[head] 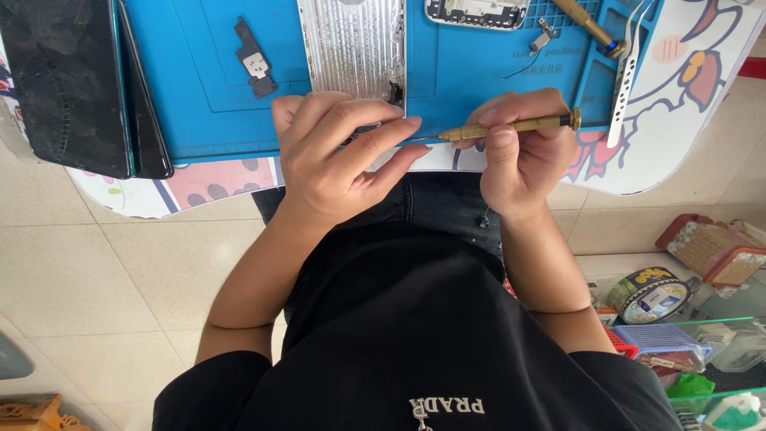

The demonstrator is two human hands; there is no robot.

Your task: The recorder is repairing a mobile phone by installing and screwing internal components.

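My right hand (523, 152) grips a slim brass screwdriver (511, 126), held level with its tip pointing left. My left hand (339, 148) rests at the near edge of a blue work mat (207, 96), fingers curled over something small that stays hidden; the screwdriver tip meets those fingertips. Just beyond my left hand lies a silver ribbed metal plate (351, 44), a phone's back shell.
On the mat lie a small black part (255, 60), another phone frame (477, 12), a second brass tool (586, 22) and white tweezers (626, 72). Two dark phones (72, 80) sit at the left. Boxes and tape rolls (654, 295) fill shelves at lower right.
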